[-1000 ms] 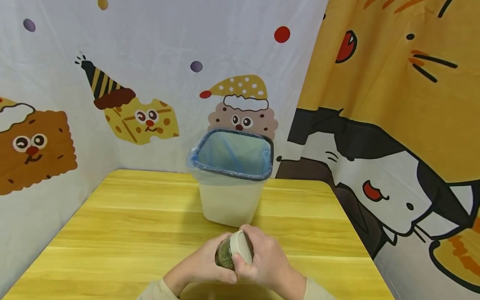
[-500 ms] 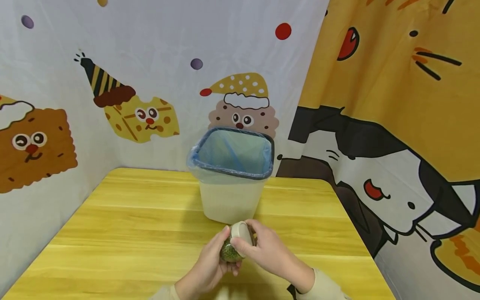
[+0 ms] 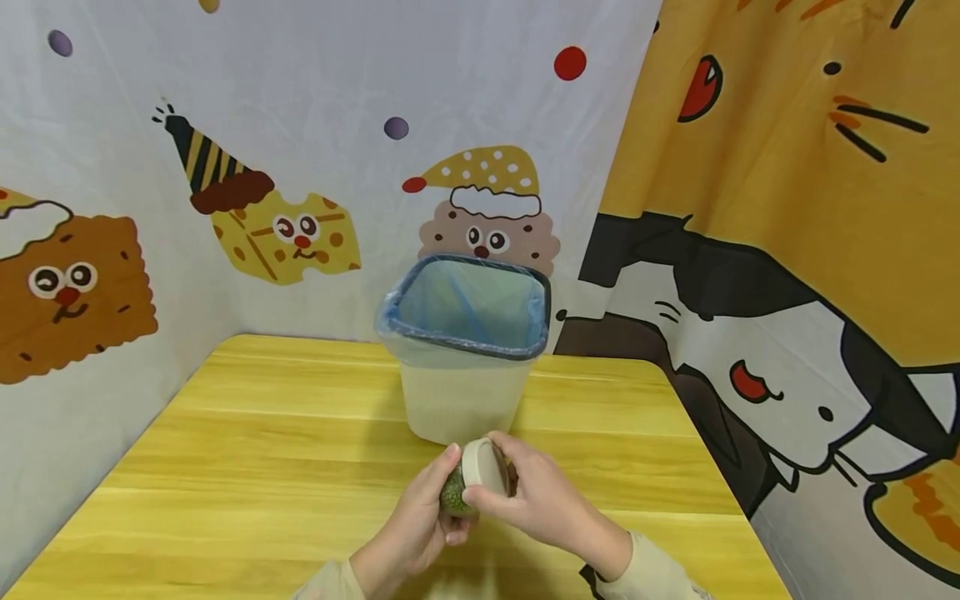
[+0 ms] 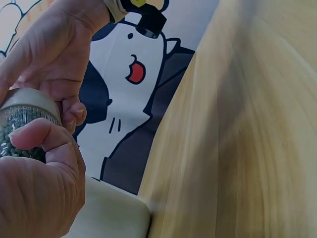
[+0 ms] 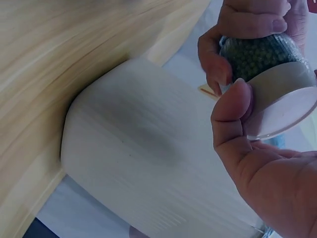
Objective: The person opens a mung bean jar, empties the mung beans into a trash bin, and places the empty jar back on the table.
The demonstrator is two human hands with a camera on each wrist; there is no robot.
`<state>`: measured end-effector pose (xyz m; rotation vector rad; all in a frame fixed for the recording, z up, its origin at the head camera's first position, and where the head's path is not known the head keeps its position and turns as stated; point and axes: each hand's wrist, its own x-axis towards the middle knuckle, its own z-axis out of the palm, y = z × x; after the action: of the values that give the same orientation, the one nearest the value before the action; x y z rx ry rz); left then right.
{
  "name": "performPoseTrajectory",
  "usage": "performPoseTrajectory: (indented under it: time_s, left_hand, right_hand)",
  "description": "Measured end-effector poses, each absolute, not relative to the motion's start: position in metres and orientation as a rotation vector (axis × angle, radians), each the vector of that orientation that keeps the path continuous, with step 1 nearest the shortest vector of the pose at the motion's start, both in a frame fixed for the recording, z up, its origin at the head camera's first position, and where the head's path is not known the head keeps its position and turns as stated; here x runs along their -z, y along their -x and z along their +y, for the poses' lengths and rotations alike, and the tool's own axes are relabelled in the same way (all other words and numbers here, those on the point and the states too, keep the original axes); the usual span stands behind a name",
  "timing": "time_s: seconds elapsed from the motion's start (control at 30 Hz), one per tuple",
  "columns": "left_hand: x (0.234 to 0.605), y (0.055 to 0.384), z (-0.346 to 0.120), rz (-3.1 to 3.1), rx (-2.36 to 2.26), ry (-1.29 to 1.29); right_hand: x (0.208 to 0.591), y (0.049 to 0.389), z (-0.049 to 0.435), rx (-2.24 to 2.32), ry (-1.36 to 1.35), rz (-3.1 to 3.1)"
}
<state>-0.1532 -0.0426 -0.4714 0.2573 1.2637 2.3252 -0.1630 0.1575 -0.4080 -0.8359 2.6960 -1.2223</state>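
A small clear jar [image 3: 452,495] packed with small green beans is held up between both hands, tilted, its cream-coloured lid [image 3: 486,468] facing right and upward. My left hand [image 3: 416,521] wraps the jar body, thumb along the near upper side and fingers underneath. Fingers and thumb of my right hand [image 3: 551,498] grip the lid by its rim. From the right wrist, the beans [image 5: 257,55] show through the glass, and the lid [image 5: 282,99] sits on the jar's mouth. In the left wrist view the left thumb presses across the jar's side [image 4: 25,121].
A whitish bin [image 3: 461,400] with a blue plastic liner [image 3: 408,333] over its dark rim stands on the wood-grain table [image 3: 262,450], just beyond the hands. Behind the table hang a white cartoon-printed cloth [image 3: 315,100] and a yellow cartoon curtain [image 3: 765,167].
Both hands and the jar have risen slightly. The left fingers have shifted to beneath the jar, and the right hand has changed its hold on the lid. The bin stays put.
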Motion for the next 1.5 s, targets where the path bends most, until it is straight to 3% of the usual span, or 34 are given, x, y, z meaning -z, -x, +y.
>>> performPoseTrajectory:
  time_s: [0.17, 0.33, 0.63, 0.83, 1.23, 1.5]
  left_hand:
    - [0.473, 0.152, -0.044, 1.217, -2.314, -0.201]
    - [0.477, 0.151, -0.047, 1.250, -2.294, -0.172]
    - [0.481, 0.156, -0.057, 1.154, -2.232, -0.516]
    - [0.481, 0.154, -0.059, 1.104, -2.232, -0.548]
    - [0.479, 0.154, -0.059, 1.147, -2.201, -0.540]
    - [0.480, 0.155, -0.061, 1.105, -2.202, -0.599]
  right_hand:
    - [0.410, 0.164, 0.157, 1.123, 0.953, 2.780]
    - [0.414, 0.161, 0.154, 1.038, 0.878, 2.808]
    - [0.410, 0.164, 0.159, 1.323, 0.605, 2.541]
    - [0.401, 0.168, 0.167, 1.408, 0.461, 2.367]
    - [0.405, 0.163, 0.167, 1.331, 0.507, 2.482]
    - [0.406, 0.160, 0.168, 1.204, 0.712, 2.656]
